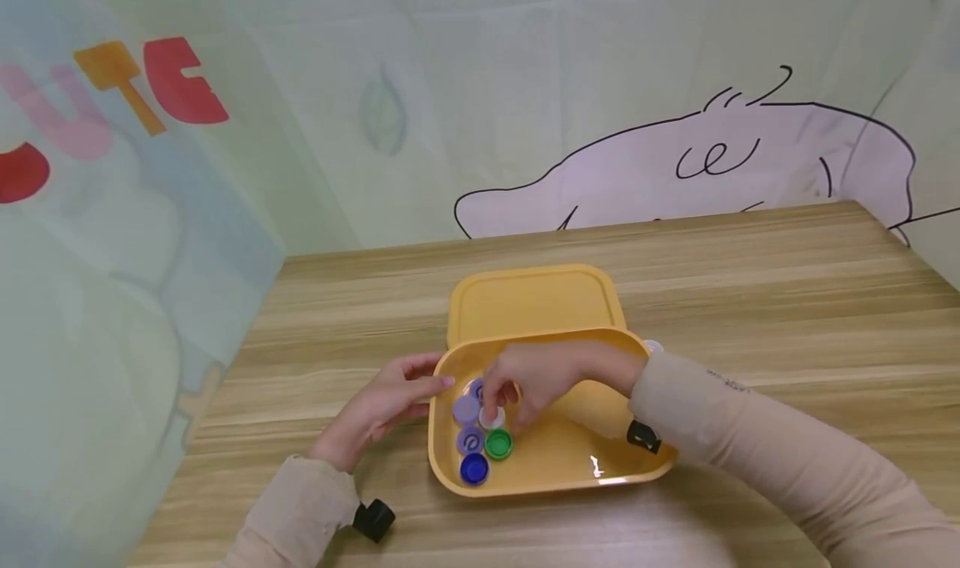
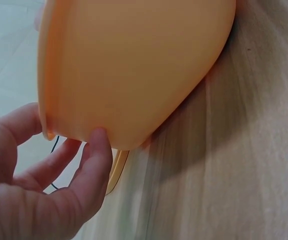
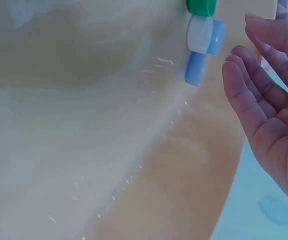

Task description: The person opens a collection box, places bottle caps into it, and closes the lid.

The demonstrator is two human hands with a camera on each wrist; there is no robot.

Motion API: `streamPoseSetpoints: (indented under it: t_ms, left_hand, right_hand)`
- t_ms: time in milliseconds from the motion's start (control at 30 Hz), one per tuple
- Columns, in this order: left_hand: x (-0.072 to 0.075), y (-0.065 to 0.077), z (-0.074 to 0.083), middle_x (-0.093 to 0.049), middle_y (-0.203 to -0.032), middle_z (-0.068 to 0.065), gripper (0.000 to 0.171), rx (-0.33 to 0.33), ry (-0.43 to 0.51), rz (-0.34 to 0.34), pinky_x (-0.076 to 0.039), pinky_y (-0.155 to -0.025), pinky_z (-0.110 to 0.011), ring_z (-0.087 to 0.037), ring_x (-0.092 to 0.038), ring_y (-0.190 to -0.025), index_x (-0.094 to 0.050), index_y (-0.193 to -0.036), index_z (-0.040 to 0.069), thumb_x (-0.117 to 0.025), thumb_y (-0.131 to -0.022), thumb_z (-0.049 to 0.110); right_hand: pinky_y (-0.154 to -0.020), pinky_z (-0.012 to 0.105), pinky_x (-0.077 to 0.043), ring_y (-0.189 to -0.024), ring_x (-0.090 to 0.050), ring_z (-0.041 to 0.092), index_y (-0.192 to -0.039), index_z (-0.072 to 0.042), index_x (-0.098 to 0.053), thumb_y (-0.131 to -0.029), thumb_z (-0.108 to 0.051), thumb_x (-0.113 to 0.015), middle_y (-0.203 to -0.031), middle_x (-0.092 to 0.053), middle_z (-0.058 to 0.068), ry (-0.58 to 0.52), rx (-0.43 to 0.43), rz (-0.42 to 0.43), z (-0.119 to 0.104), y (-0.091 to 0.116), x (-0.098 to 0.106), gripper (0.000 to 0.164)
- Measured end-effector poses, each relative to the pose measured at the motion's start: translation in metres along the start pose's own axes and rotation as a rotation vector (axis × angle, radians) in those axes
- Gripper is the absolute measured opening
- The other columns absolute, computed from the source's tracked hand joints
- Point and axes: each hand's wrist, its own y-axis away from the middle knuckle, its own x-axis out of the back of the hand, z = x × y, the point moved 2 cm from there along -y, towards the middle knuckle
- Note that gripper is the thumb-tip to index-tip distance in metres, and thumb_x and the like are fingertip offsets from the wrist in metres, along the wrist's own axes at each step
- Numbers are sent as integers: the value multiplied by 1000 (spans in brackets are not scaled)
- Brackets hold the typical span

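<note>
My left hand point(image 1: 393, 397) grips the left end of a yellow plastic box point(image 1: 555, 468), thumb over the rim and fingers along the outer wall point(image 2: 134, 65). Inside, at the left end, several round bottle caps lie in a cluster: a white cap point(image 1: 492, 422), a green cap point(image 1: 498, 444), a dark blue cap point(image 1: 474, 469) and light purple caps point(image 1: 466, 410). My right hand point(image 1: 536, 376) reaches into the box from the right, fingertips over the white cap in the head view. In the right wrist view its loosely bent fingers point(image 3: 239, 85) stand apart from the caps, holding nothing.
A flat yellow lid point(image 1: 536, 301) lies behind the box, whose far rim overlaps it. Beyond the box's right rear corner a pale cap point(image 1: 654, 346) shows partly behind my sleeve. The wooden table point(image 1: 360, 301) meets a printed cloth backdrop point(image 1: 420, 134).
</note>
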Motion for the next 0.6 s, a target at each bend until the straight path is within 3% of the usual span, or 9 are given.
streamPoseSetpoints:
  t_ms: [600]
  left_hand:
    - [0,0,0,-50,-126,-20,55,-6,8,-7,-53,-83,-34,-19,-56,-102,-41,-135,-7,-62,-88,13]
  right_hand:
    - [-68,21,-50,-80,-55,18,-97,-3,-67,-74,-2,-68,-87,-61,4,38,3,61,-4,21,24,22]
